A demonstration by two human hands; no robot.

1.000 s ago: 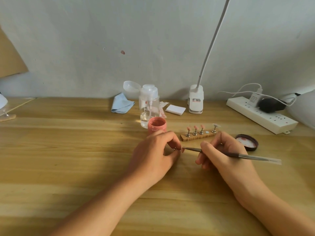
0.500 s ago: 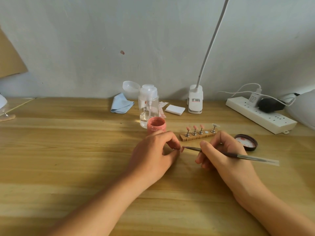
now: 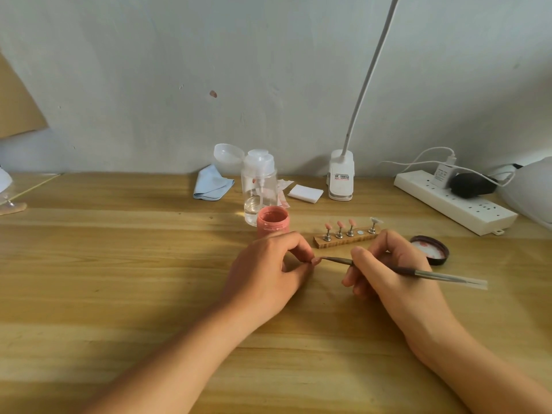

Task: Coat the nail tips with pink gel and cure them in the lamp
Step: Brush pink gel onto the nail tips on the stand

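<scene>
Pale wood of the table (image 3: 119, 279), bare across the lower and left frame; far edge at the wall crowded by pump bottle (image 3: 259, 186), clip lamp (image 3: 341, 174), power strip (image 3: 454, 201). At centre, left hand (image 3: 263, 273) pinching a pink nail tip (image 3: 315, 260) in its fingertips, just below the open gel jar (image 3: 272, 219). Right hand (image 3: 388, 270) clenched round the brush (image 3: 433, 274): long axis near level, bristles pointing left onto the tip, clear tail toward the right edge. Just above, wooden stand (image 3: 343, 241) with four tips.
</scene>
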